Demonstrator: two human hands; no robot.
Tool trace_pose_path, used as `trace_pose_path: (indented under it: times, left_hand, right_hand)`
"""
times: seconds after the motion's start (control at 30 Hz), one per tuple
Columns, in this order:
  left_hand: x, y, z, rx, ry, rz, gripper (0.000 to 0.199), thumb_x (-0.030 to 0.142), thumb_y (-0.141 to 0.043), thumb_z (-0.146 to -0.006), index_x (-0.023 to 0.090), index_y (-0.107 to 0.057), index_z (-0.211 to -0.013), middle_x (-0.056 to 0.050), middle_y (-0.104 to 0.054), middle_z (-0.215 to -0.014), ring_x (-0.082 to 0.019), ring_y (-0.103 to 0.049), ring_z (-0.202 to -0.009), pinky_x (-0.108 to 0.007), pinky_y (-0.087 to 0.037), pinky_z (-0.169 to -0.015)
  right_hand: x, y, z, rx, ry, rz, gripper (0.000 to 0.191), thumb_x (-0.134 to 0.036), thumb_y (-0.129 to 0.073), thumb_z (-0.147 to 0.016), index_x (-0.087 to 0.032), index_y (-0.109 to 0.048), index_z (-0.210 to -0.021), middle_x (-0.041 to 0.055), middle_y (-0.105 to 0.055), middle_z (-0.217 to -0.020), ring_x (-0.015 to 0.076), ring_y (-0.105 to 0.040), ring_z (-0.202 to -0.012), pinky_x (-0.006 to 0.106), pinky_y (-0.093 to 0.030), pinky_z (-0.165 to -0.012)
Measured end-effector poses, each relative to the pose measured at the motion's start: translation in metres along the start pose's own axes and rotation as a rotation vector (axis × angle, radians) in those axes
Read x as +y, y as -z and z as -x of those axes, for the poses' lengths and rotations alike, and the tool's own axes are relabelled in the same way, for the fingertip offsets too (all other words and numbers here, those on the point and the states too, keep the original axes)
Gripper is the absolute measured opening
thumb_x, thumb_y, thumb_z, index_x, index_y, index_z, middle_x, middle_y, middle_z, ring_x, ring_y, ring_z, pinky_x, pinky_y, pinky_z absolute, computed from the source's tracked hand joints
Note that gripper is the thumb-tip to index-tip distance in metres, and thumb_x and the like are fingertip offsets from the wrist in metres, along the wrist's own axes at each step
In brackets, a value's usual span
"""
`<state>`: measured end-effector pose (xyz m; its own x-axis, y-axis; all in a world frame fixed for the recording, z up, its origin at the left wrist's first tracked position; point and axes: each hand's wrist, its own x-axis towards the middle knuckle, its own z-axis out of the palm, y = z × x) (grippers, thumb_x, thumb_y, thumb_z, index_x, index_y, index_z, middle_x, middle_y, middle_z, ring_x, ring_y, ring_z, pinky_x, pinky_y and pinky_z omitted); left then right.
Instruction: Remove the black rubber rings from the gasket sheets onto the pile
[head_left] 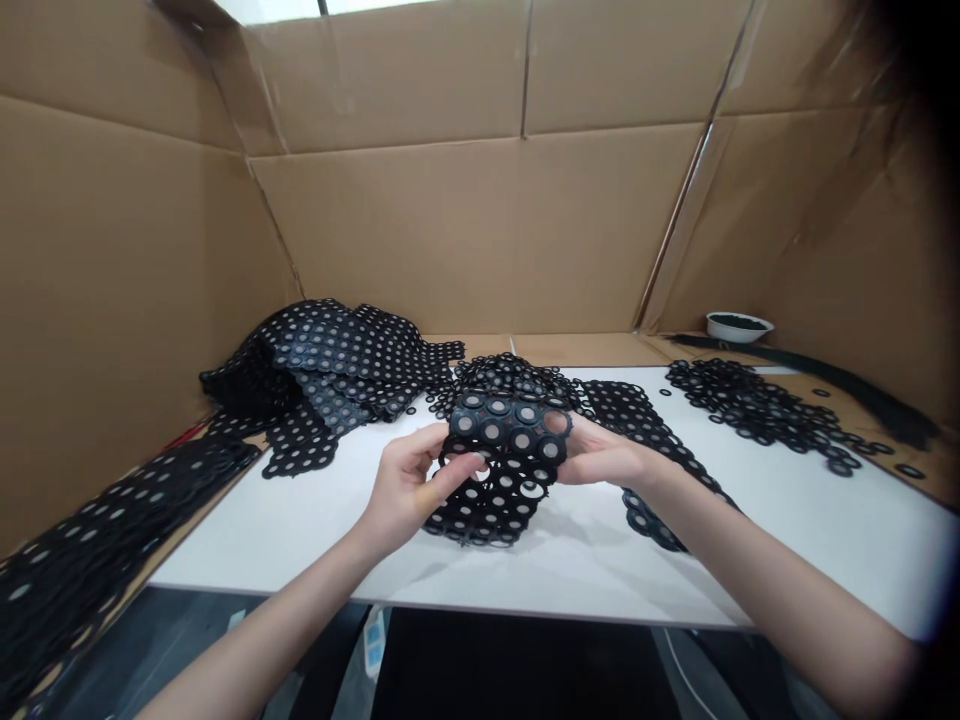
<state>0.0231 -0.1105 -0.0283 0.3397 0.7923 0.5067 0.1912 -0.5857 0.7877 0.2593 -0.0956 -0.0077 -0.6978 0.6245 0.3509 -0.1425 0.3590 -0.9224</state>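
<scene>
A sheet of black punched rubber rings (pixel 504 450), with grey discs in many holes, hangs between my hands above the white table (pixel 817 530). My left hand (pixel 405 482) pinches the sheet's left edge between thumb and fingers. My right hand (pixel 600 455) grips its right edge, and the fingertips are partly hidden behind the sheet. A draped heap of similar black perforated sheet (pixel 322 370) lies at the back left, and another strip (pixel 645 450) runs just beyond my right hand.
Loose black rings (pixel 754 408) are scattered at the right of the table. A long black strip (pixel 832 385) and a white bowl (pixel 729 326) lie behind them. More black sheet (pixel 97 520) hangs over the left side. Cardboard walls (pixel 465 230) surround the table's back and sides.
</scene>
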Motion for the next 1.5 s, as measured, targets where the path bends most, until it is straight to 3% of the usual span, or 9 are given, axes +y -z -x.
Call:
trace_pose_path:
  times: [0.1,0.23,0.33,0.5,0.63,0.77,0.9,1.27,1.5]
  left_hand:
    - [0.001,0.000,0.002,0.018,-0.015,0.005,0.019,0.031,-0.065,-0.083,0.012,-0.064,-0.084,-0.003,-0.063,-0.076,-0.010,-0.058,-0.069,-0.019,-0.043,-0.062]
    - [0.006,-0.001,0.003,0.069,-0.042,-0.006,0.017,0.030,-0.064,-0.084,0.013,-0.063,-0.082,-0.002,-0.064,-0.073,-0.010,-0.058,-0.066,-0.019,-0.044,-0.059]
    - [0.010,-0.002,0.004,0.111,-0.054,-0.038,0.016,0.029,-0.064,-0.084,0.014,-0.061,-0.081,0.000,-0.063,-0.072,-0.008,-0.057,-0.065,-0.018,-0.044,-0.060]
    - [0.012,-0.002,0.006,0.185,-0.141,-0.123,0.018,0.025,-0.069,-0.080,0.014,-0.054,-0.082,0.000,-0.055,-0.076,-0.006,-0.052,-0.068,-0.017,-0.043,-0.063]
    - [0.023,0.005,0.000,0.345,-0.368,-0.231,0.039,0.023,-0.074,-0.074,0.017,-0.052,-0.105,-0.005,-0.053,-0.101,-0.011,-0.053,-0.085,-0.024,-0.047,-0.079]
    - [0.045,0.011,-0.010,0.042,-0.481,-0.448,0.034,0.021,-0.062,-0.084,0.018,-0.057,-0.118,-0.008,-0.059,-0.113,-0.017,-0.054,-0.107,-0.030,-0.045,-0.094]
    - [0.056,0.011,-0.019,-0.180,-0.415,-0.411,0.025,0.021,-0.055,-0.089,0.018,-0.063,-0.113,-0.006,-0.062,-0.111,-0.013,-0.057,-0.102,-0.024,-0.047,-0.089]
    - [0.053,0.007,-0.024,-0.261,-0.282,-0.352,0.019,0.023,-0.051,-0.092,0.018,-0.067,-0.102,-0.002,-0.067,-0.094,-0.008,-0.060,-0.082,-0.017,-0.043,-0.073]
    - [0.049,0.003,-0.030,-0.193,-0.222,-0.350,0.022,0.024,-0.046,-0.094,0.015,-0.066,-0.096,-0.002,-0.068,-0.092,-0.009,-0.061,-0.078,-0.017,-0.044,-0.069]
  right_hand:
    - [0.001,-0.002,0.003,0.019,-0.014,-0.044,0.024,-0.018,-0.063,-0.069,-0.018,-0.059,-0.092,0.0018,-0.063,-0.090,0.0148,-0.056,-0.080,0.025,-0.044,-0.067]
    - [0.009,-0.006,0.008,0.035,-0.003,-0.113,0.035,-0.025,-0.062,-0.074,-0.021,-0.060,-0.109,0.0036,-0.063,-0.108,0.0193,-0.057,-0.101,0.032,-0.044,-0.087]
    - [0.010,-0.018,0.009,0.065,0.034,0.055,0.037,-0.031,-0.062,-0.081,-0.022,-0.059,-0.117,0.0060,-0.060,-0.118,0.0231,-0.053,-0.113,0.038,-0.040,-0.097]
    - [-0.001,-0.043,0.007,0.346,-0.029,0.370,0.023,-0.037,-0.055,-0.090,-0.018,-0.066,-0.097,0.0050,-0.065,-0.088,0.0196,-0.059,-0.083,0.032,-0.048,-0.076]
    - [-0.008,-0.048,0.006,0.385,-0.057,0.365,0.034,-0.042,-0.051,-0.091,-0.016,-0.062,-0.074,0.0031,-0.056,-0.067,0.0171,-0.053,-0.067,0.030,-0.046,-0.064]
    - [-0.011,-0.050,0.007,0.366,-0.029,0.440,0.040,-0.039,-0.052,-0.091,-0.017,-0.043,-0.060,-0.0025,-0.036,-0.056,0.0101,-0.036,-0.053,0.024,-0.030,-0.048]
    - [-0.013,-0.053,0.008,0.331,0.033,0.500,0.041,-0.035,-0.051,-0.092,-0.016,-0.035,-0.060,-0.0039,-0.028,-0.057,0.0077,-0.029,-0.053,0.023,-0.024,-0.048]
    - [-0.004,-0.048,0.007,0.291,0.035,0.649,0.045,-0.034,-0.046,-0.095,-0.017,-0.028,-0.058,-0.0048,-0.024,-0.054,0.0074,-0.022,-0.049,0.024,-0.019,-0.046]
    - [-0.002,-0.046,0.005,0.242,-0.006,0.719,0.045,-0.040,-0.044,-0.095,-0.017,-0.031,-0.058,-0.0043,-0.030,-0.053,0.0078,-0.028,-0.050,0.025,-0.024,-0.049]
